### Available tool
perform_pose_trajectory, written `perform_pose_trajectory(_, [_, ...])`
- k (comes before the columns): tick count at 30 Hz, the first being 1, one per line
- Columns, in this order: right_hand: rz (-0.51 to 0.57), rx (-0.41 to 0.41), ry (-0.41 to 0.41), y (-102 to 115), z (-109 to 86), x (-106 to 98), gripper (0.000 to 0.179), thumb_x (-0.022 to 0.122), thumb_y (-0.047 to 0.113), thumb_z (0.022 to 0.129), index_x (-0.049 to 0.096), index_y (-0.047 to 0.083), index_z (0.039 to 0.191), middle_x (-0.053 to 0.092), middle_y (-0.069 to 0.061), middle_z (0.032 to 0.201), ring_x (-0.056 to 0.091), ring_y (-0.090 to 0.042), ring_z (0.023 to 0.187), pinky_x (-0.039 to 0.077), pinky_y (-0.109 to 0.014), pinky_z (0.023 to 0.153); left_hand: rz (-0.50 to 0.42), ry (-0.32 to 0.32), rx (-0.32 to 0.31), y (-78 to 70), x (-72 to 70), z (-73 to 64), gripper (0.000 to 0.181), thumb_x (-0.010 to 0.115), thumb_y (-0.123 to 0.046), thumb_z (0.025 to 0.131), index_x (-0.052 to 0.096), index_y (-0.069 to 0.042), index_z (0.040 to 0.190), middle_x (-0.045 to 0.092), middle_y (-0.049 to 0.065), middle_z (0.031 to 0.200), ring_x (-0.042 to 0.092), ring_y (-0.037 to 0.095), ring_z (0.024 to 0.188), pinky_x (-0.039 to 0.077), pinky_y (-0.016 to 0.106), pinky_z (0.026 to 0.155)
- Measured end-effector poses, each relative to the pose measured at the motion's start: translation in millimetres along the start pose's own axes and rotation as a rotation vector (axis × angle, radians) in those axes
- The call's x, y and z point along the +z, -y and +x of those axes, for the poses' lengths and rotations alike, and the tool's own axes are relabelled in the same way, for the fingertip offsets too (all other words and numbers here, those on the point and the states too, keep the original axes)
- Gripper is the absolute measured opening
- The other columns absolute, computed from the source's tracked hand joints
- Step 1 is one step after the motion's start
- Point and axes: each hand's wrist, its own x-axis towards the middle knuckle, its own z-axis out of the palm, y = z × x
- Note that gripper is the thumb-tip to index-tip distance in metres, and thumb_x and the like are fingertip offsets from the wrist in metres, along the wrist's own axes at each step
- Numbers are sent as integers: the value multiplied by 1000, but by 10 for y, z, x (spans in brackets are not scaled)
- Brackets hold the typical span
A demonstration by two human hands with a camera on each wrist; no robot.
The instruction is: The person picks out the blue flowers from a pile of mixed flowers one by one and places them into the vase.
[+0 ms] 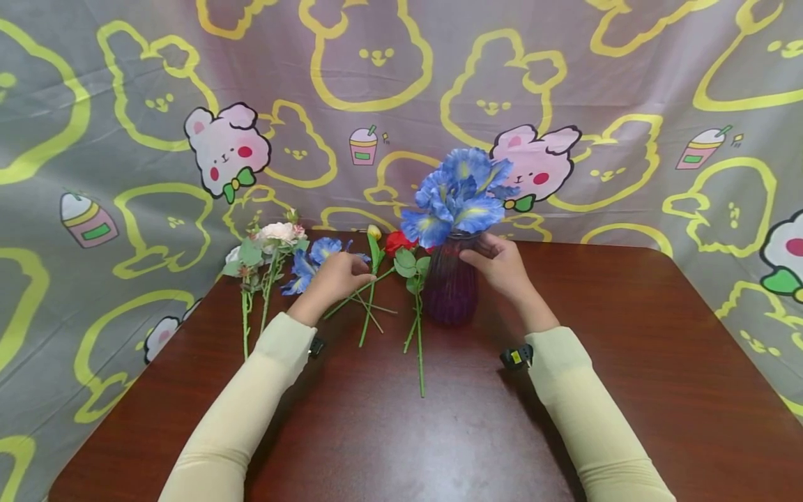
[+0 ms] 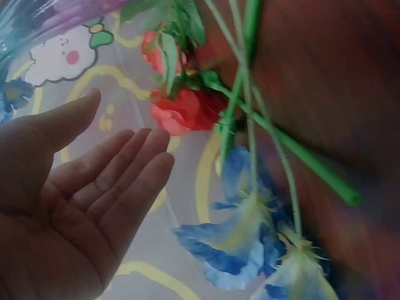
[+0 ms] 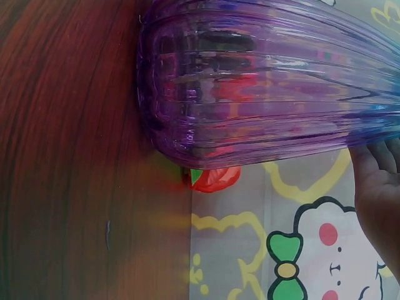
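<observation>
"What is your right hand doing?"

"My right hand (image 1: 502, 265) holds the purple vase (image 1: 449, 300) near the top, thumb on the near side and fingers against the neck."

"Where does the vase stand?"

"Toward the far edge of the brown surface (image 1: 401, 432), around the middle of its width. Large blue flowers (image 1: 461, 195), streaked with yellow, spread above the rim."

"And the left?"

"My left hand (image 1: 339, 279) has nothing in it. The left wrist view shows the fingers loosely straight and the thumb wide of them. It's near some crossed green stems (image 1: 366, 317), left of the vase."

"What else is lying about there?"

"More blue blooms (image 1: 303, 272) lie just beyond my left hand, to its left. A yellow bud (image 1: 373, 231) and red flowers (image 1: 398, 243) are by the far edge, the red ones just beside the vase. One leafy stem (image 1: 421, 362) points from there toward the near edge."

"Those pale ones too?"

"Yes, the pale pink and white flowers (image 1: 276, 236) are at the far left corner, their stems pointing toward the near edge."
</observation>
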Motion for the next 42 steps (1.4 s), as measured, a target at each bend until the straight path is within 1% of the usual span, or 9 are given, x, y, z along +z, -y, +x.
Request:
perform_pose_trajectory(5, [4,-3,-4,-10,-3,-4,40,64,-4,90,55,-15,127,58,-30,123,61,-3,101,50,-21,86,56,29,-71,52,33,-51,26,75,-28,86,76,-2,89,71,6,83,63,20,72,51,36,65])
perform_pose_trajectory(8, [2,-4,-5,-12,-3,-3,39,64,-3,91,55,-14,127,58,-31,122,62,-3,100,50,-21,86,71,61,-114,78,77,-70,31,76,-30,86,73,-2,71,62,1,61,51,14,52,39,30,49])
perform_pose_trajectory(10, [-1,-5,-4,-12,-4,0,38,64,-3,91,55,-14,126,59,-31,121,62,-3,100,50,-21,86,85,83,-134,102,114,-82,39,75,-31,86,69,-2,61,55,-1,49,46,13,44,32,27,44])
perform_pose_trajectory(13, [-4,-6,-4,-13,-6,5,38,64,-3,91,56,-14,126,59,-31,120,62,-3,99,50,-21,86,112,109,-157,136,179,-99,46,74,-33,87,65,-3,52,52,1,42,51,16,40,34,26,42])
perform_pose_trajectory(17, [4,-7,-2,-12,-7,13,36,64,-3,91,56,-15,125,60,-32,119,62,-3,98,50,-21,86,131,138,-184,154,243,-117,45,74,-35,86,67,-1,56,60,8,49,62,25,48,42,29,44])
perform_pose_trajectory(21, [6,-4,0,-8,-8,13,37,64,-3,91,56,-15,125,59,-32,119,62,-2,98,50,-21,86,118,147,-214,158,267,-117,45,73,-35,87,69,0,59,64,12,55,64,27,51,45,30,44])
perform_pose_trajectory(26, [-6,3,-2,-1,-7,12,38,64,-2,91,55,-15,126,58,-31,122,61,-2,100,50,-20,86,106,139,-242,185,266,-89,43,72,-34,88,69,-2,61,63,9,55,64,23,49,48,30,45])
perform_pose_trajectory(35, [4,3,4,-8,-9,11,36,63,-3,92,56,-15,125,59,-32,120,62,-4,100,50,-21,86,119,176,-302,215,249,-22,39,74,-35,86,70,-2,66,65,9,58,64,22,49,49,29,45])
perform_pose_trajectory(42, [-6,20,-3,11,-13,11,38,64,-1,92,55,-14,127,59,-30,122,62,-6,103,50,-23,88,132,181,-300,235,253,26,38,75,-35,86,68,-2,69,65,8,57,65,21,50,50,28,44])
